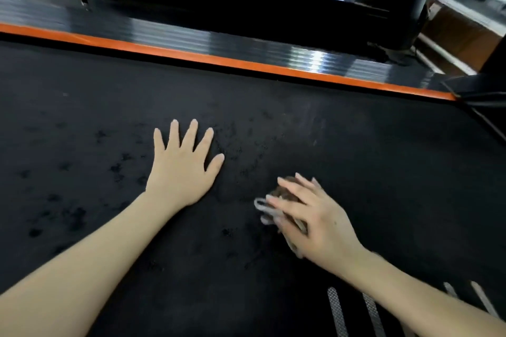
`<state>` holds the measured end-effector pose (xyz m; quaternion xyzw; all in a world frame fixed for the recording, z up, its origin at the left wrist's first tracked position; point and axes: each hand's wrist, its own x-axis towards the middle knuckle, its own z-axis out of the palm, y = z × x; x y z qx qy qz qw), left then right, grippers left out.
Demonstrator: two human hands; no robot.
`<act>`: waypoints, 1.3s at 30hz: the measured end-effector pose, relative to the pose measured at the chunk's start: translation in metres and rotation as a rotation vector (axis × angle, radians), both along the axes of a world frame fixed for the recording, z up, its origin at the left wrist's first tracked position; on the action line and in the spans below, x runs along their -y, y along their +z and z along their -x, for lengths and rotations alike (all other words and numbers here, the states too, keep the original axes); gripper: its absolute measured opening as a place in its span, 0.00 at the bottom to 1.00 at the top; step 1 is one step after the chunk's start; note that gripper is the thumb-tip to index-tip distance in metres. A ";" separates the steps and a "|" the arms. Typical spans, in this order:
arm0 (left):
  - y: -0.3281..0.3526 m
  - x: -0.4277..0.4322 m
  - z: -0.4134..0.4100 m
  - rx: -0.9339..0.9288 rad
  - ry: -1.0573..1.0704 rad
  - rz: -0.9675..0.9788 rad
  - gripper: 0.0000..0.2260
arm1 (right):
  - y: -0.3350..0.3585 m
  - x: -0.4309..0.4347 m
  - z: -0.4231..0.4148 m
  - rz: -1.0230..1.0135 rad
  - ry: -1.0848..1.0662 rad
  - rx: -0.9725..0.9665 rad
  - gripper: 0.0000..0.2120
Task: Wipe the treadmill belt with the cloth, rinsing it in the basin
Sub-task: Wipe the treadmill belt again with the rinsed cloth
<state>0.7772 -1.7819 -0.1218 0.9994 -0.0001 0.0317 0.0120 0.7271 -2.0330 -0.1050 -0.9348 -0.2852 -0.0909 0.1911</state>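
A person's left hand (183,169) lies flat, fingers spread and released, on the black treadmill belt (383,161). At its four o'clock, the motion-blurred right hand (315,224) presses a bunched cloth (286,191) onto the belt, fingers near straight, not clenched. An orange rail (219,59) runs at twelve o'clock.

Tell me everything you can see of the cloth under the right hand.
The cloth is a small bunched wad, brownish-grey, with a paler looped edge poking out on its left. It looks soft and crumpled, and is blurred. It lies on the black treadmill belt, mostly hidden beneath the right hand, whose outstretched fingers press on it. Nothing else touches it.
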 end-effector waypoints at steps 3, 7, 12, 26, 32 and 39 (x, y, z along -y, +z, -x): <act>0.000 0.000 0.000 -0.024 0.001 0.022 0.37 | -0.003 -0.027 -0.075 0.052 -0.159 0.058 0.16; 0.001 -0.001 0.000 -0.029 0.004 0.061 0.36 | -0.002 -0.060 -0.141 0.002 -0.458 -0.045 0.15; 0.003 -0.002 -0.001 -0.025 -0.006 0.070 0.32 | 0.000 -0.060 -0.036 0.011 -0.229 -0.040 0.17; -0.003 -0.004 -0.004 0.049 -0.024 0.097 0.29 | -0.004 -0.088 -0.176 -0.031 -0.393 -0.033 0.15; -0.001 -0.004 -0.002 0.031 -0.029 0.096 0.29 | 0.001 -0.017 -0.092 0.054 -0.035 -0.026 0.19; -0.003 -0.002 -0.003 0.042 -0.017 0.097 0.29 | -0.009 -0.052 -0.214 -0.025 -0.762 0.005 0.16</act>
